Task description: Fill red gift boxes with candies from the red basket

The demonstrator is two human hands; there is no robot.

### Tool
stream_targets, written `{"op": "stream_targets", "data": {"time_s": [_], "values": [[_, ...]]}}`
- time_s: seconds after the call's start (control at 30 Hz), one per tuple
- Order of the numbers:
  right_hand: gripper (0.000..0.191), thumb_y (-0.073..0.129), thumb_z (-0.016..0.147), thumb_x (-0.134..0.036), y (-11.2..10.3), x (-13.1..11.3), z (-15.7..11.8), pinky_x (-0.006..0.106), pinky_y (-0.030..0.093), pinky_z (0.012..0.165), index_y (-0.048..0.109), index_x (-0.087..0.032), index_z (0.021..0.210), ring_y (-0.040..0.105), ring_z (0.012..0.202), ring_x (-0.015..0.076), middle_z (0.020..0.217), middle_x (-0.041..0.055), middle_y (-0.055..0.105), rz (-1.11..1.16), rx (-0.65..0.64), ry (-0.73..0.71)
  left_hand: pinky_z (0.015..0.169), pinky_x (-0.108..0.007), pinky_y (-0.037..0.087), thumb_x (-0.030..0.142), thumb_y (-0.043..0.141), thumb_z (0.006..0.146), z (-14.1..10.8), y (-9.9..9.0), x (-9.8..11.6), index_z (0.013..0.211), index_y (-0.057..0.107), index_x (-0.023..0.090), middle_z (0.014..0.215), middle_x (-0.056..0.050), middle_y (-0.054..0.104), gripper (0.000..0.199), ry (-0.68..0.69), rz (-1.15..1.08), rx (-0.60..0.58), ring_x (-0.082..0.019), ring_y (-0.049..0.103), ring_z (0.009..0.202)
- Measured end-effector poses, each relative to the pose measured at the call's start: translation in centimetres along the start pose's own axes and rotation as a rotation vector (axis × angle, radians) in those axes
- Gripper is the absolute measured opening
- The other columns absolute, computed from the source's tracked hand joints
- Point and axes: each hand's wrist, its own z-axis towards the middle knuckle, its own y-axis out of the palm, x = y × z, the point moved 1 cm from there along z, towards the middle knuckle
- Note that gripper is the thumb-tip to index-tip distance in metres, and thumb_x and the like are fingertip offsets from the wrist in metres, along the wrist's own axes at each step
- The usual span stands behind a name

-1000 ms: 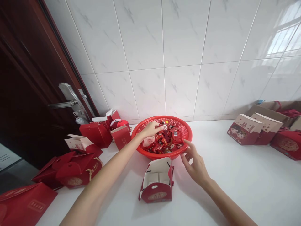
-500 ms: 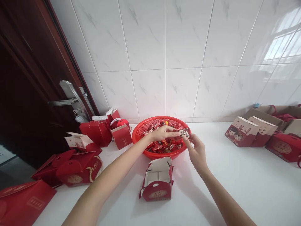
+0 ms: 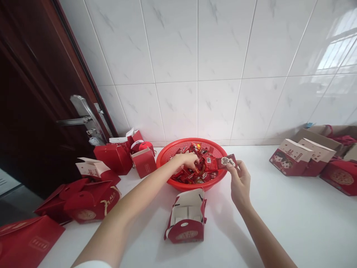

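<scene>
A red perforated basket (image 3: 164,152) full of red-wrapped candies (image 3: 202,175) stands against the tiled wall. My left hand (image 3: 189,160) reaches into it, fingers bent down among the candies; whether they grip one is hidden. At the basket's right rim, my right hand (image 3: 240,180) pinches a dark red packet (image 3: 227,161) with a white label and black characters. In front of the basket stands an open red gift box (image 3: 186,232), its pale inside split by a divider.
Several red gift boxes (image 3: 113,158) crowd the left side, near a dark door (image 3: 30,74) with a metal handle. On the right, two upright boxes (image 3: 290,158) stand by another red box (image 3: 338,176) and a cardboard carton (image 3: 319,134).
My left hand has let go of the labelled packet and moved left, down into the candies. My right hand has shifted right with the packet.
</scene>
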Motion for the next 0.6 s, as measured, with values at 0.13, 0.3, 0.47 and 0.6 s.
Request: {"op": "stream_targets", "data": {"time_s": [0.13,0.3,0.47,0.6], "values": [[0.022,0.070,0.083,-0.041,0.3,-0.4,-0.2,0.032,0.052,0.071,0.060,-0.022,0.077,0.062,0.066,0.0159,0.073,-0.0005,0.068,0.110,-0.051,0.059,0.081,-0.028,0.051,0.028,0.074,0.070,0.3,0.6,0.4,0.117,0.073,0.027,0.122,-0.006,0.072,0.047,0.013,0.049,-0.050,-0.026,0.065,0.107],[0.020,0.070,0.075,-0.038,0.8,-1.6,-0.2,0.029,0.047,0.050,0.060,-0.020,0.075,0.062,0.053,0.0164,0.074,0.0037,0.073,0.368,-0.113,0.211,0.073,-0.028,0.050,0.029,0.073,0.069,0.4,1.3,0.5,0.100,0.077,0.023,0.103,-0.007,0.075,0.032,-0.016,0.051,-0.087,-0.025,0.067,0.091],[0.021,0.071,0.071,-0.037,0.8,-1.9,0.7,0.026,0.045,0.044,0.066,-0.018,0.079,0.055,0.046,0.0114,0.090,0.0095,0.078,0.468,-0.027,0.405,0.063,-0.028,0.046,0.031,0.074,0.066,0.2,1.1,0.5,0.073,0.073,0.020,0.077,-0.004,0.070,0.013,-0.045,-0.003,-0.093,-0.022,0.063,0.074],[0.020,0.073,0.069,-0.034,0.9,-1.9,1.7,0.024,0.047,0.044,0.066,-0.018,0.077,0.053,0.045,0.0095,0.087,0.0087,0.079,0.459,0.026,0.451,0.060,-0.028,0.043,0.027,0.073,0.062,-0.2,0.9,0.6,0.069,0.070,0.021,0.067,0.000,0.064,0.010,-0.032,-0.068,-0.109,-0.019,0.059,0.068]]}}
